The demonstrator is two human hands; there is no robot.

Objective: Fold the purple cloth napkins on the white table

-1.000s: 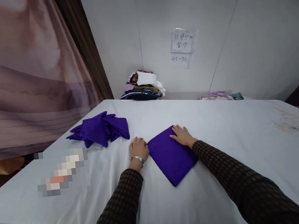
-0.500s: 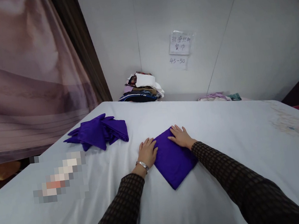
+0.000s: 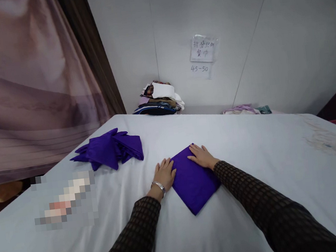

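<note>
A folded purple cloth napkin (image 3: 193,184) lies flat on the white-covered table, turned like a diamond with one corner toward me. My left hand (image 3: 164,175), with a silver band at the wrist, rests beside its left corner, fingertips touching the edge. The fingers are stretched out and flat. My right hand (image 3: 202,156) lies on the upper right edge near the far corner, its fingers spread on the cloth. Part of that edge is hidden under the hand and sleeve. Neither hand grips anything.
A loose pile of purple napkins (image 3: 106,149) lies at the left. Nearer is a blurred-out patch (image 3: 64,200). Folded clothes (image 3: 159,98) are stacked by the wall, with more fabric (image 3: 242,110) to their right. A curtain (image 3: 30,85) hangs at left; handwritten signs (image 3: 203,49) are on the wall.
Both hands stay on the napkin with almost no movement. My right hand's fingers have shifted slightly nearer to me; the view has moved a little.
</note>
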